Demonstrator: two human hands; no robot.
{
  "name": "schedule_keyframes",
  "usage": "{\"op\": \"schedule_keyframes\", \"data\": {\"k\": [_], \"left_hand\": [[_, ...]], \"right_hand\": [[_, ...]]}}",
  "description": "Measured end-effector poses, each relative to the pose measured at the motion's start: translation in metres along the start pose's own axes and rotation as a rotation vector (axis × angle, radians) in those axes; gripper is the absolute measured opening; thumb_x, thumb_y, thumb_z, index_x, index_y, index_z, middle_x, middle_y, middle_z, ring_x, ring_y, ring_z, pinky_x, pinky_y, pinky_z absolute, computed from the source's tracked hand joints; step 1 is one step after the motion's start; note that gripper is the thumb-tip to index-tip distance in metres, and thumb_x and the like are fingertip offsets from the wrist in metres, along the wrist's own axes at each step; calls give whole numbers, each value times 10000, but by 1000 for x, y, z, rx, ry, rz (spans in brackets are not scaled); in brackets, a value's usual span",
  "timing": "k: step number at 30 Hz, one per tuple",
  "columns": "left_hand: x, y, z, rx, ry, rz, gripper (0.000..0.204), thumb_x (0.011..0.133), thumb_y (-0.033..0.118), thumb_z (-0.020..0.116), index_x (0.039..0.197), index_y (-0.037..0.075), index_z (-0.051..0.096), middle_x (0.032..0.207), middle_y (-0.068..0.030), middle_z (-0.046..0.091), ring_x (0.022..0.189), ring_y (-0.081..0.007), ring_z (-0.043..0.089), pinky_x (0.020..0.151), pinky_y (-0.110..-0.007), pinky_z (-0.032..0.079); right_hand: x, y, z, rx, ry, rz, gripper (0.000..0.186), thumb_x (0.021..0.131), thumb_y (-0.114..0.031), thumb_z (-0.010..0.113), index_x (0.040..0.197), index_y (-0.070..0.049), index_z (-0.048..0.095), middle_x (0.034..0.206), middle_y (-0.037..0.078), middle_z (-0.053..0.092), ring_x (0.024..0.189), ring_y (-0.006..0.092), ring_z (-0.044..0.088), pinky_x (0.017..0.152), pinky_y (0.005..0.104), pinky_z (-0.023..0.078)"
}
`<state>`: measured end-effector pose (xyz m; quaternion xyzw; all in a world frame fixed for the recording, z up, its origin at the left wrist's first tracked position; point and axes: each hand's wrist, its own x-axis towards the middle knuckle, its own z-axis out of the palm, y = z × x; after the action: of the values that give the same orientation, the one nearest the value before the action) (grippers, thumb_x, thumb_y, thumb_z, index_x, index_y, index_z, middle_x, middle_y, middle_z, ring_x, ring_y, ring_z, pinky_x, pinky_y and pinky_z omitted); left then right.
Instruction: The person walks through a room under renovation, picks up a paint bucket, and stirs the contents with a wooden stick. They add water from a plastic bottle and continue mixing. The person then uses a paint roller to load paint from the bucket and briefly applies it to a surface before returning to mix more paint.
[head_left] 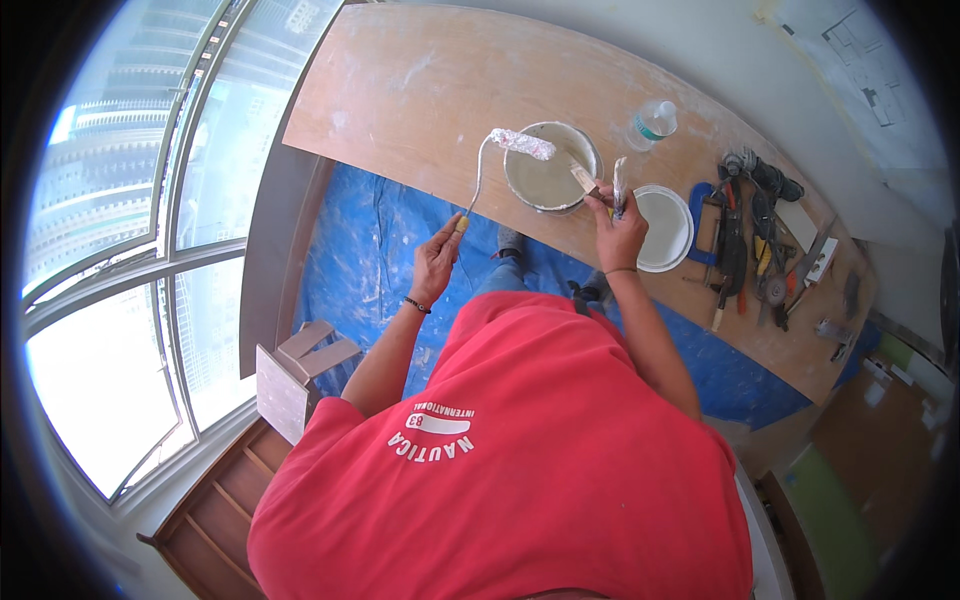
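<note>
My left hand [436, 264] grips the handle of a paint roller [524, 144], whose paint-coated sleeve lies over the far left part of a round bucket [546, 210]. Pale, whitish paint or similar liquid fills part of the bucket. In my right hand [622, 232] is a paintbrush [584, 178], its bristles over the right side of the bucket. A second slim, paint-smeared tool [618, 178] sticks up from the same hand; its kind is unclear. Just right of that hand sits a round white tub or lid [687, 222].
On the wooden tabletop [420, 80] stand a clear plastic bottle [655, 122] and, at the right, a cluster of hand and power tools [745, 230]. Blue sheeting [345, 240] covers the floor. Large windows [110, 190] line the left, with a small step stool [300, 370] nearby.
</note>
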<state>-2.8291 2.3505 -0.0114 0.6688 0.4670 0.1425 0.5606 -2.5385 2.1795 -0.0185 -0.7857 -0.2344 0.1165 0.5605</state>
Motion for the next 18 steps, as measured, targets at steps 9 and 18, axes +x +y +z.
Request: {"op": "schedule_keyframes", "data": {"k": [9,18], "left_hand": [[19,17,-40,-297,48,-64,488,1110,274,611,1543,53,564,739,89,437,605,-22,385,508,-212,316],[45,50,-63,-521,-67,34,482,1129,268,557,1568,71,539,739,58,434,619,-40,392,531,-238,339]], "right_hand": [[-10,9,3,42,-21,27,258,911,-144,847,1032,-24,654,1179,125,798,986,209,777,890,365,588],[-60,22,24,42,106,237,440,1156,-305,489,1375,73,536,1393,196,650,1246,321,695,972,390,586]]}}
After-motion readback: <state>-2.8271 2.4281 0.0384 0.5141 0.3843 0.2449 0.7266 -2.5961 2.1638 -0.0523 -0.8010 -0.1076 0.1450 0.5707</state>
